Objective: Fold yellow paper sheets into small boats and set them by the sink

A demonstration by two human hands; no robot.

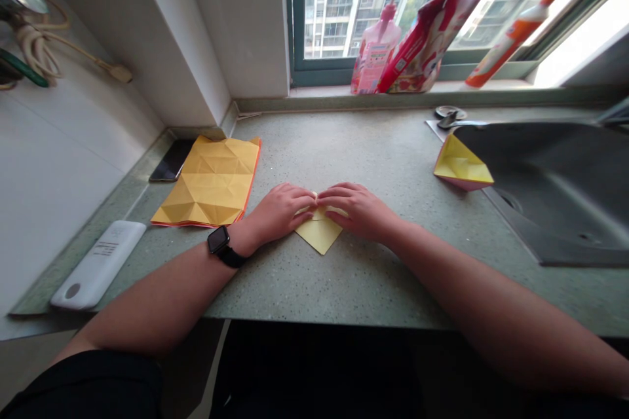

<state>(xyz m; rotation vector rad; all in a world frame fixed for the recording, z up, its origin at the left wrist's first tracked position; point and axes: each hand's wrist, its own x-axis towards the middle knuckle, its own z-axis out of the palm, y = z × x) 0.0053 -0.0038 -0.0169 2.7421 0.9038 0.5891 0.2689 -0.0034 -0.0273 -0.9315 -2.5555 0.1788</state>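
Note:
A small folded piece of yellow paper (320, 237) lies on the counter, one pointed corner toward me. At its upper left edge is my left hand (285, 211), with fingers bent and pressed together on the paper; a black watch is on that wrist. My right hand (361, 209) mirrors it on the upper right, its fingers closed on the paper. The fingertips of both hands meet near the paper's top, and they hide its upper part. To the left rests a stack of creased yellow-orange paper (211, 180). A folded yellow paper shape (462, 163) stands by the sink.
A dark phone (171, 160) lies beside the stack, partly under it, and a white power bank (98, 265) is nearer me. The sink (574, 190) is on the right. A pink pump bottle (376, 52), a red bag (427, 46) and an orange-and-white bottle (511, 42) line the windowsill.

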